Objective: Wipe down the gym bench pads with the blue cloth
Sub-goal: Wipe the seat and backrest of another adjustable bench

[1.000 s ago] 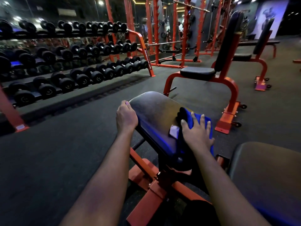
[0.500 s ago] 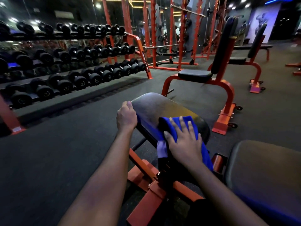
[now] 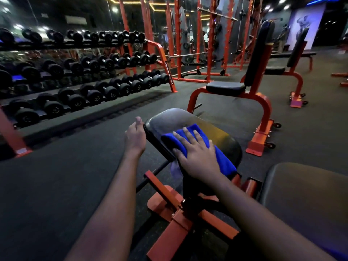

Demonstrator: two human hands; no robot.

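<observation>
Bracing against the left edge of the bench pad (image 3: 178, 117), the left hand (image 3: 135, 137) shows only its back and thumb; its fingers are out of sight, so I cannot tell whether it grips or leans. The pad looks firm, its vinyl smooth and shiny, probably slick. On its near half lies the blue cloth (image 3: 170, 141): soft, light, folded, likely to bunch or slide unless held under a flat palm. The right hand (image 3: 197, 157), apart from the left, presses it so, fingers (image 3: 186, 133) straight and spread. The cloth's near end drops behind the wrist. Further right, a second pad (image 3: 305, 196) is cut off at the edge.
</observation>
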